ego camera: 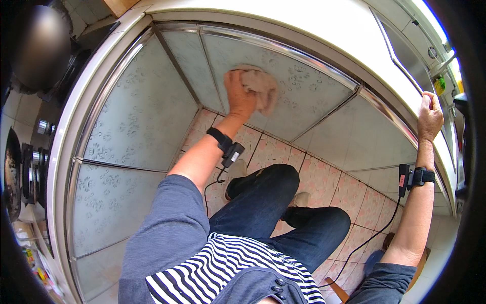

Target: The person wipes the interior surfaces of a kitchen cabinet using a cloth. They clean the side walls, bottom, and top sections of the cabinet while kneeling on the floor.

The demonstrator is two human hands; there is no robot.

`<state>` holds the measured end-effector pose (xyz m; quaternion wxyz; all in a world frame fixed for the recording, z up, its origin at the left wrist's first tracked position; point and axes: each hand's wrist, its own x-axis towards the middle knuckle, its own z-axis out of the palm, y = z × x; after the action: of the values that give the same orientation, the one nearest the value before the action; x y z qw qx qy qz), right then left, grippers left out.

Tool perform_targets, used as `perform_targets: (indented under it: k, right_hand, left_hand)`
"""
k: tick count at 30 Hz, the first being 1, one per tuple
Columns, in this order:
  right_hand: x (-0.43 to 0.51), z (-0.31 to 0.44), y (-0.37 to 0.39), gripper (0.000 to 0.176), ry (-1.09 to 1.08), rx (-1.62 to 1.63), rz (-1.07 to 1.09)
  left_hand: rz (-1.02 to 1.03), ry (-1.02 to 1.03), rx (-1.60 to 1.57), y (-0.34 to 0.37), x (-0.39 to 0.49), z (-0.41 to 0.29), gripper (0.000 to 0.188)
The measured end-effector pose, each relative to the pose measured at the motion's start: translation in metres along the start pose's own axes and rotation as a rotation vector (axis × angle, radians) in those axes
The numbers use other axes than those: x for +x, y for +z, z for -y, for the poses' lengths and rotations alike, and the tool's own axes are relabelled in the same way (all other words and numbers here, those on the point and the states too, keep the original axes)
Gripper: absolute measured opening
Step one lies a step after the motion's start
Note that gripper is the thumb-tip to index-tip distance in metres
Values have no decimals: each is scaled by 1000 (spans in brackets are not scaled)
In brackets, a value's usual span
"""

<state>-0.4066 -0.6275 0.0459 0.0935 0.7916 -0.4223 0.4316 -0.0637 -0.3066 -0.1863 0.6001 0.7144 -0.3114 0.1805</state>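
Note:
My left hand (240,93) presses a crumpled pale cloth (262,85) against a frosted glass cabinet panel (303,81) with a printed flower pattern. Hand and cloth are slightly blurred. Metal trim (281,40) runs along the panel's upper edge. On the far right, my right hand (431,117) lies over the edge of the white countertop (326,26) with its fingers curled, near the sink (402,45). Each wrist wears a black strap with a small cabled device, the left device (232,154) and the right device (405,180).
More patterned glass panels (125,121) meet this front at an inside corner on the left. Above them is a gas stove (38,159) with cookware. My bent knees (277,182) are close to the cabinets, over a pink tiled floor (281,152). A black cable (364,243) hangs from the right wrist.

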Motion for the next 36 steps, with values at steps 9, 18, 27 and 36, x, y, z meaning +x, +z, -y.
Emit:
perform_targets:
  k: [9,18,27,36]
  right_hand:
    - [0,1,-2,23,-35,-23,-38]
    - [1,-2,-2,23,-44,-66,-44]
    - [-2,5,-3,23,-64,-31,-74]
    - [-2,8,-4,23,-42,-48,-79]
  left_hand:
    - [-71,-350,45,-19,14,117,44]
    - [-235,-680,-293,-6,11,116,27]
    - [-215,-847,-344,81,-69,52,39]
    - [347,-1181,-250,173,-150,-41,38]
